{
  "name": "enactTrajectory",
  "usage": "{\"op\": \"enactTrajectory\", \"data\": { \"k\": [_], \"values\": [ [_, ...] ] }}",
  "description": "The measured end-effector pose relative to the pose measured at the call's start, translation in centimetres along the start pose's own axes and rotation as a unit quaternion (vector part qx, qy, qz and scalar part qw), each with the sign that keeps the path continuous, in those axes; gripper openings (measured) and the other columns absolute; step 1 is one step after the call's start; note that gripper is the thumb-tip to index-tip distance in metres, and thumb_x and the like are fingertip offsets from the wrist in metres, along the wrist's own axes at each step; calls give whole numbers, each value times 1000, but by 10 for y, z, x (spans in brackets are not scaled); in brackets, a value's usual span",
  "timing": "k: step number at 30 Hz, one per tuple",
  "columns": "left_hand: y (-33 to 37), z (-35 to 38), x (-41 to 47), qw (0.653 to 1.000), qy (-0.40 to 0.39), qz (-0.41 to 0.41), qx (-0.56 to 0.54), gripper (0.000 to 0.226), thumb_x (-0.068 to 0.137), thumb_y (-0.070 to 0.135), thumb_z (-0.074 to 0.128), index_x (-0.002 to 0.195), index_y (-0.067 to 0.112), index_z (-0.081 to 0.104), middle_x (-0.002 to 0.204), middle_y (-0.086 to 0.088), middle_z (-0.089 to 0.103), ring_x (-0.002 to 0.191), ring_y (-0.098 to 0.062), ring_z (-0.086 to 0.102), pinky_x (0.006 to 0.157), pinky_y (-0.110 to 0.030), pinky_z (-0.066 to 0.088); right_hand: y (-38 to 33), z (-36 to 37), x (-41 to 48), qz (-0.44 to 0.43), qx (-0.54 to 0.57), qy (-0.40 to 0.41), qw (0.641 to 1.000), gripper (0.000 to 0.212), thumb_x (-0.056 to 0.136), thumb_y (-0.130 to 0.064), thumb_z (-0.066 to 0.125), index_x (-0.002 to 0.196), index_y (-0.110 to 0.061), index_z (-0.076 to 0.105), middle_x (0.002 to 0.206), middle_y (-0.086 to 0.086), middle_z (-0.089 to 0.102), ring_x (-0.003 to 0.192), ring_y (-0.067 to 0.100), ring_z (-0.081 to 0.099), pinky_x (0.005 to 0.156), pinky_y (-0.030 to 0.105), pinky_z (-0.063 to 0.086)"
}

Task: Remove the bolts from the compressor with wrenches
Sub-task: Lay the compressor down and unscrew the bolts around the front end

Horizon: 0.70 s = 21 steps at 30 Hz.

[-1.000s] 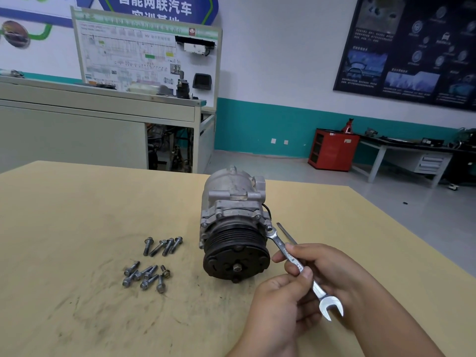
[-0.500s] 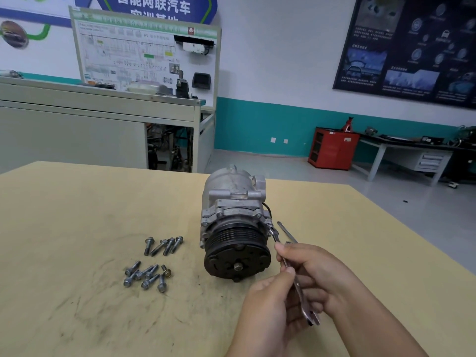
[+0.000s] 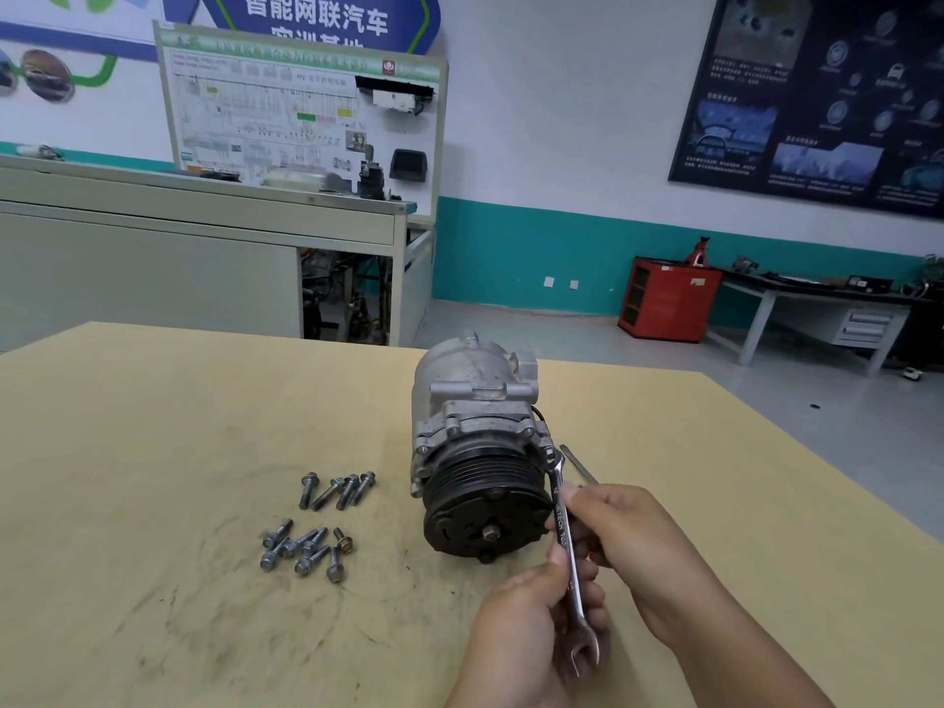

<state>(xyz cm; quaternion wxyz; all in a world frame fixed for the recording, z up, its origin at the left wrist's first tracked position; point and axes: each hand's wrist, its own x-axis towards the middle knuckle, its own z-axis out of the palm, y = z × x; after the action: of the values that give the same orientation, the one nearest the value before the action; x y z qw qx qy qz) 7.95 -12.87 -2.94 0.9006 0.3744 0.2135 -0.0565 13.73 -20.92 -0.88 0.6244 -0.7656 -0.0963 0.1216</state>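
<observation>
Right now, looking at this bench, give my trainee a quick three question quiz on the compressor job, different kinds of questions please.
1. True or false: the open-end wrench has its far end at a bolt on the right side of the compressor.
2. Multiple choice: the loose bolts lie on the table: A) left of the compressor, B) behind it, C) under the black pulley.
3. Fill in: the wrench is held by ____ hands, the left hand nearer its free end, the right hand higher on the shank.

Key: 1 true; 2 A; 3 both.
</observation>
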Motion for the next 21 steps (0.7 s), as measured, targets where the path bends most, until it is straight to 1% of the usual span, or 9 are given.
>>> {"op": "enactTrajectory", "data": {
  "k": [2, 3, 4, 7, 10, 12, 15, 19, 21],
  "values": [
    [-2, -1, 0, 1000, 7, -18, 8, 49, 98, 19, 48, 54, -1, 55, 35, -7, 46, 22, -15, 40, 31, -14, 36, 0, -5, 0, 28, 2, -32, 999, 31, 96, -17, 47, 77, -1, 66, 68, 11, 69, 43, 11, 48, 60, 27, 40],
    [-3, -2, -1, 1000, 2, -25, -1, 50, 98, 20, 48, 53, 0, 56, 37, -7, 47, 24, -15, 42, 34, -15, 37, 1, -7, 0, 44, 12, -53, 998, 30, 96, -16, 46, 82, 0, 67, 75, 13, 72, 43, 10, 49, 61, 28, 41],
    [-5, -2, -1, 999, -1, -33, -11, 51, 97, 21, 49, 52, 1, 58, 39, -7, 48, 27, -16, 43, 38, -17, 38, 1, -9, 0, 57, 29, -68, 996, 29, 96, -14, 46, 84, 2, 67, 78, 14, 73, 41, 10, 48, 55, 26, 42],
    [-9, -1, -4, 998, -19, -47, -24, 45, 98, 23, 48, 59, 2, 57, 43, -7, 48, 32, -16, 44, 45, -19, 38, 5, -12, 0, 84, 84, -72, 990, 28, 95, -12, 47, 82, 6, 66, 66, 13, 68, 36, 11, 42, 35, 19, 36],
    [-12, 4, -2, 999, -35, -28, -5, 51, 100, 22, 44, 57, 1, 63, 47, -11, 56, 36, -18, 48, 48, -23, 39, 7, -13, 1, 103, 114, -49, 987, 27, 92, -12, 52, 74, 3, 65, 57, 10, 61, 31, 8, 35, 29, 14, 27],
    [-12, 8, -1, 998, -47, -16, 24, 61, 100, 22, 42, 48, 6, 70, 53, -13, 63, 39, -19, 53, 46, -22, 43, 6, -16, 2, 117, 114, -23, 986, 28, 90, -13, 58, 65, -2, 65, 53, 7, 59, 27, 7, 36, 28, 11, 26],
    [-10, 13, -3, 997, -59, -7, 50, 60, 99, 19, 45, 45, 11, 71, 57, -13, 68, 40, -20, 61, 40, -20, 49, 3, -20, 3, 109, 83, -8, 991, 31, 85, -16, 63, 56, -9, 66, 51, 4, 60, 31, 11, 44, 32, 14, 34],
    [-12, 15, -3, 994, -68, 18, 82, 53, 95, 16, 53, 45, 11, 70, 59, -11, 67, 48, -22, 63, 55, -27, 51, 4, -19, 3, 69, 55, 6, 996, 28, 84, -15, 65, 58, -8, 65, 52, 5, 61, 38, 13, 50, 38, 17, 38],
    [-14, 13, -3, 993, -77, 31, 83, 49, 93, 12, 56, 46, 8, 69, 59, -13, 66, 48, -24, 63, 56, -29, 52, 5, -17, 2, 44, 45, 23, 998, 27, 84, -13, 65, 59, -5, 64, 52, 7, 62, 40, 14, 51, 39, 18, 39]
  ]
}}
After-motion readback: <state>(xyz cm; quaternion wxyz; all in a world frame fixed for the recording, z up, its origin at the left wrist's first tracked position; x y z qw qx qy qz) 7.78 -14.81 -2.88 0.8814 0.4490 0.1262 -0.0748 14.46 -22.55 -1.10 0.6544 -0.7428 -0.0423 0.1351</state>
